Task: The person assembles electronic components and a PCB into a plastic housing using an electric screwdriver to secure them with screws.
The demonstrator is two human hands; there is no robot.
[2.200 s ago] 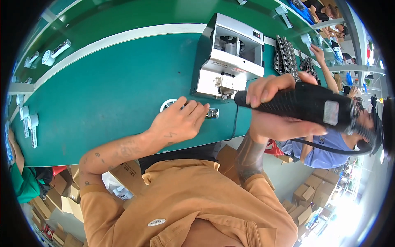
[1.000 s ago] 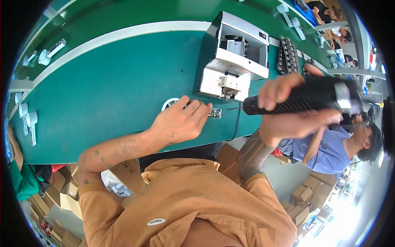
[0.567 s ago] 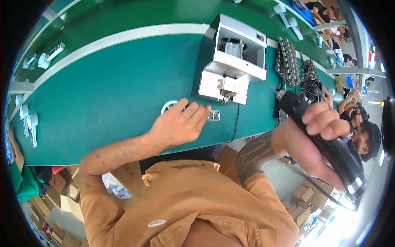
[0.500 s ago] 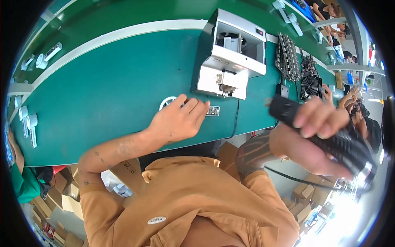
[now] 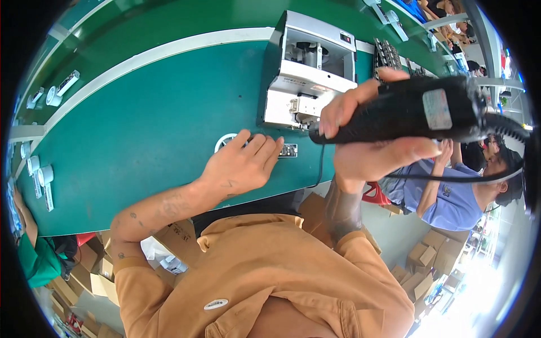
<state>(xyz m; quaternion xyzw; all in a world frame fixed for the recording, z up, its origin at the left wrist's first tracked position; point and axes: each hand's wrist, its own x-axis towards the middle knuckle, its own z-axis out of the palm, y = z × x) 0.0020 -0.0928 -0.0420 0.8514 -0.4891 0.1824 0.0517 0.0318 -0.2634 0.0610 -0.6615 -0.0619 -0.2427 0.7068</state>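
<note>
My left hand point(image 5: 239, 163) lies with curled fingers over a white round-headed housing point(image 5: 221, 141) on the green bench. The housing's ring shows left of the fingers, and a small circuit board point(image 5: 289, 150) in its handle end shows to their right. My right hand point(image 5: 366, 135) is wrapped round a black electric screwdriver point(image 5: 406, 110), raised and held nearly level, its narrow end to the left and its cord at the right. That narrow end appears just in front of a silver screw feeder point(image 5: 315, 84); whether they touch I cannot tell. The bit is not visible.
White round-headed parts point(image 5: 59, 93) stand on the shelf to the left, with similar ones point(image 5: 389, 19) at the far right. Dark racks of small parts point(image 5: 386, 56) lie beyond the feeder. A person in blue point(image 5: 445, 194) sits to the right. Cardboard boxes point(image 5: 428, 253) are on the floor.
My right hand has swung the electric screwdriver left and up, from the right side to in front of the screw feeder. My left hand stays on the housing.
</note>
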